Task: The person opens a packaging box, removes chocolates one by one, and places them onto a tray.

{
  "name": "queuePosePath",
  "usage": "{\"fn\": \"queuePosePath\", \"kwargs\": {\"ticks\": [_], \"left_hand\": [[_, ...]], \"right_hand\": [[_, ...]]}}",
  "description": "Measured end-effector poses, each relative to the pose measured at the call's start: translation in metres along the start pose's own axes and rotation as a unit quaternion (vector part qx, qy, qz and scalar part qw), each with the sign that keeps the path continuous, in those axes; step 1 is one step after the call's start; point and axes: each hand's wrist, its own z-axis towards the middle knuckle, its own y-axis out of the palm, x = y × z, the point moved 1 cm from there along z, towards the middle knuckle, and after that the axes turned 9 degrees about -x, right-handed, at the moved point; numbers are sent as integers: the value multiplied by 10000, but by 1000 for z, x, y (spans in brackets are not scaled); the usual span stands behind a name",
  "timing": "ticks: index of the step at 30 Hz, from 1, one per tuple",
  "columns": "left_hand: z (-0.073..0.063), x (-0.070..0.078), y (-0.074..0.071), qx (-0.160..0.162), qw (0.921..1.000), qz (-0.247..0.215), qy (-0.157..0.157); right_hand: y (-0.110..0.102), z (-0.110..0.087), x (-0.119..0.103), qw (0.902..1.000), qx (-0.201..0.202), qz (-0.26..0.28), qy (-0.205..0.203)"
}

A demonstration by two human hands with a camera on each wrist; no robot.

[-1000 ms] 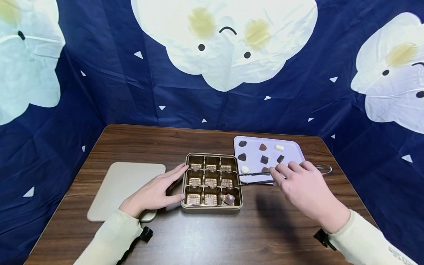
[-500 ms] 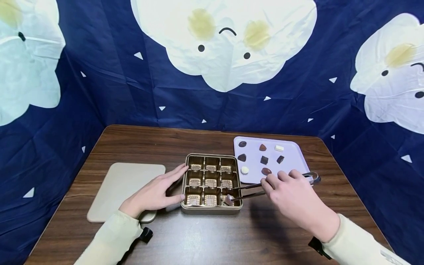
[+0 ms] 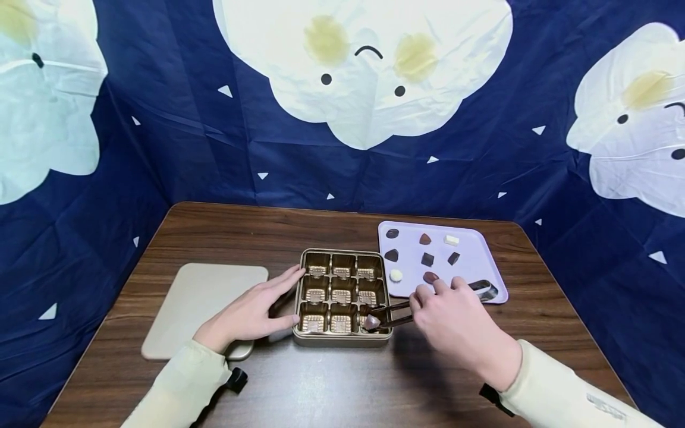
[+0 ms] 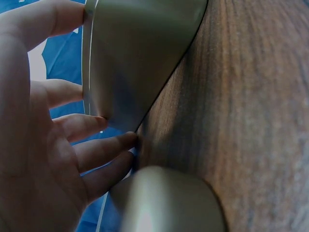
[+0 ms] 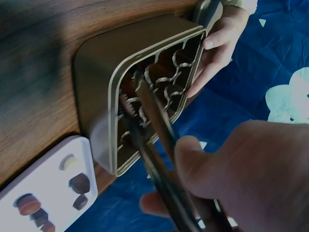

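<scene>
My right hand (image 3: 449, 318) grips metal tongs (image 3: 399, 321) at mid-length. The tips reach into the front right compartment of a gold tin (image 3: 342, 341) with a grid of compartments. A pinkish-brown chocolate (image 3: 371, 322) lies in that compartment, close to the tips; whether they touch it I cannot tell. The tips stand apart. My left hand (image 3: 257, 308) touches the tin's left side with extended fingers and thumb. In the left wrist view, the left hand (image 4: 53, 130) has its fingertips on the rim and side wall. The other compartments hold no chocolates.
A lilac tray (image 3: 471, 238) with several dark, brown and white chocolates sits behind and right of the tin. At the left lies a beige-gold lid (image 3: 203, 297), partly under the left wrist. Blue cloth printed with clouds surrounds the wooden table (image 3: 342, 386).
My right hand has moved left and slightly forward in the view, bringing the tong tips from above the tin's right edge down into the front right compartment. The left hand stays put.
</scene>
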Motion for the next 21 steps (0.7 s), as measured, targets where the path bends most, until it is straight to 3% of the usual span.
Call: {"fn": "queuePosePath", "kwargs": {"ticks": [10, 21], "left_hand": [[-1, 1, -1, -5, 10000, -43, 21], [0, 1, -1, -28, 10000, -30, 7]], "right_hand": [[-9, 11, -18, 9994, -198, -253, 130], [-14, 18, -30, 9984, 46, -476, 311]]}}
